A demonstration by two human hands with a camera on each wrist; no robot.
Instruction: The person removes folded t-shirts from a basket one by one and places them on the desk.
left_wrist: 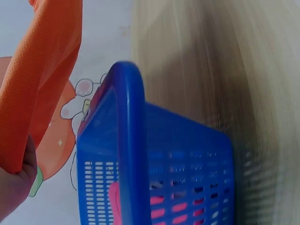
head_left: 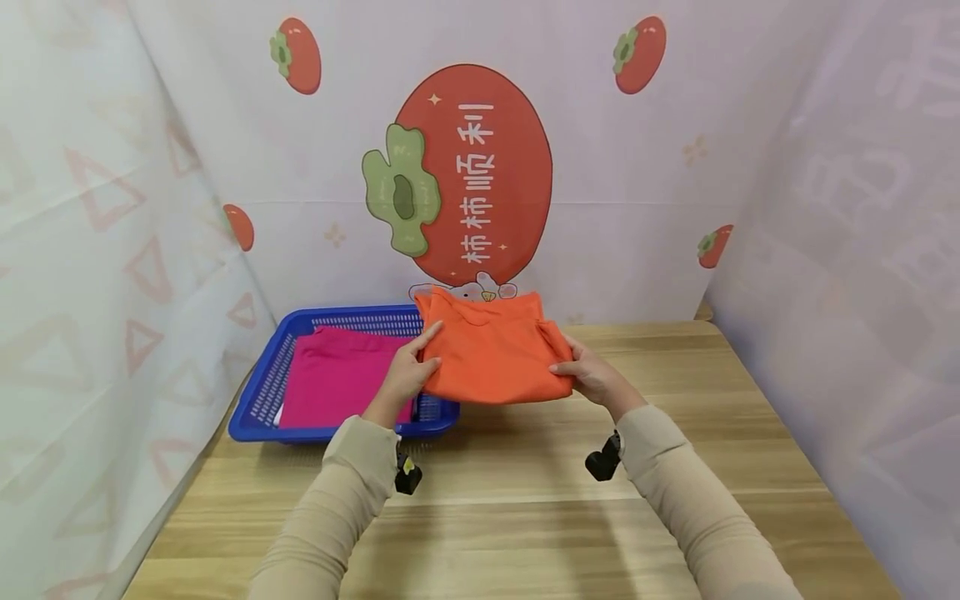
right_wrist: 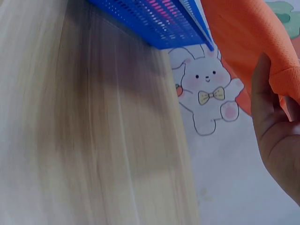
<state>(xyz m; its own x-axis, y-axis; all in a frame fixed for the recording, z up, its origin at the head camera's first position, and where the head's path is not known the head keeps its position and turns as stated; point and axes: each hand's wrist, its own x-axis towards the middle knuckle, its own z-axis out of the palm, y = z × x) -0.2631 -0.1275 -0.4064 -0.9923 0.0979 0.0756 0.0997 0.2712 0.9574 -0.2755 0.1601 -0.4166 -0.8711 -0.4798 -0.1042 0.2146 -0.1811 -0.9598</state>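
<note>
Head view: you held a folded, bright-orange fabric piece [head_left: 498, 354] raised above the pale wood-grain table [head_left: 675, 500].
Left hand [head_left: 405, 375]: gripped the orange fabric's left edge, thumb lying on its near face.
Right hand [head_left: 596, 375]: pinched the right edge, thumb likewise in front.
Rectangular blue perforated plastic basket [head_left: 300, 435]: stood on your table's left side, its far right corner hidden behind the raised fabric.
Folded magenta cloth [head_left: 341, 379]: lay inside that basket, near your left hand.
White printed backdrop sheet [head_left: 615, 217]: hung behind, bearing a large red persimmon [head_left: 517, 183].
</note>
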